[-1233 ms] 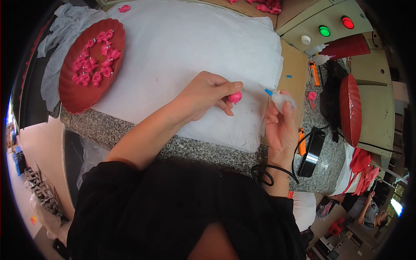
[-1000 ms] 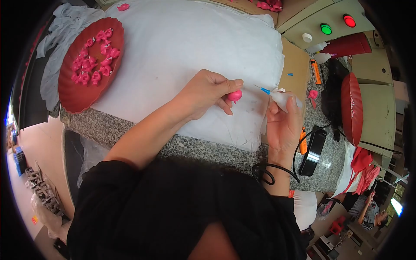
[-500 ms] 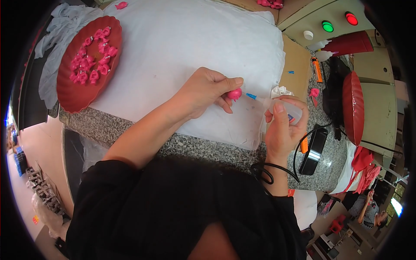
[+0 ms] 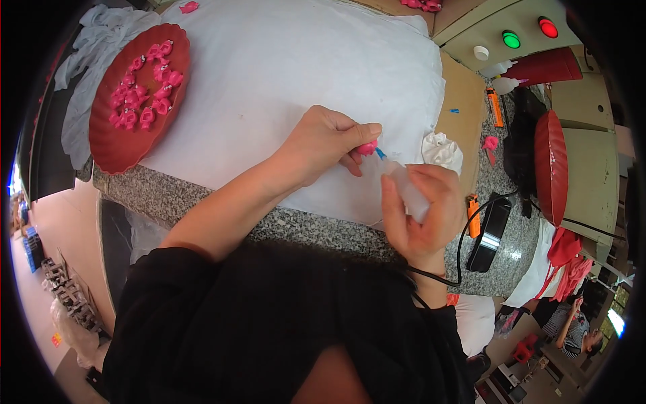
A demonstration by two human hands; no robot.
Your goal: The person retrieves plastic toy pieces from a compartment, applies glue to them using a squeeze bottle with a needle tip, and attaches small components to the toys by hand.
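Note:
Above the white cloth (image 4: 269,74), my left hand (image 4: 326,141) pinches a small pink figure (image 4: 367,147) between thumb and fingers. My right hand (image 4: 431,212) is wrapped round a translucent squeeze bottle (image 4: 408,192), tilted up toward the left. Its blue needle tip (image 4: 381,154) reaches the pink figure's right side; whether it touches, I cannot tell. At the left, a red scalloped plate (image 4: 108,151) carries several pink figures (image 4: 134,97). A crumpled white cloth (image 4: 442,152) lies just beyond my right hand.
Right of my right hand lie an orange cutter (image 4: 474,217), a black phone-like device (image 4: 489,234) and a cable. Farther back are another orange cutter (image 4: 494,108), a pink piece (image 4: 490,143) and white bottles (image 4: 506,85). A panel with green and red buttons (image 4: 511,39) stands far right.
My right hand has moved left and turned the bottle steeper, bringing its blue tip close against the pink figure. The crumpled white cloth is now more exposed. My left hand has barely shifted.

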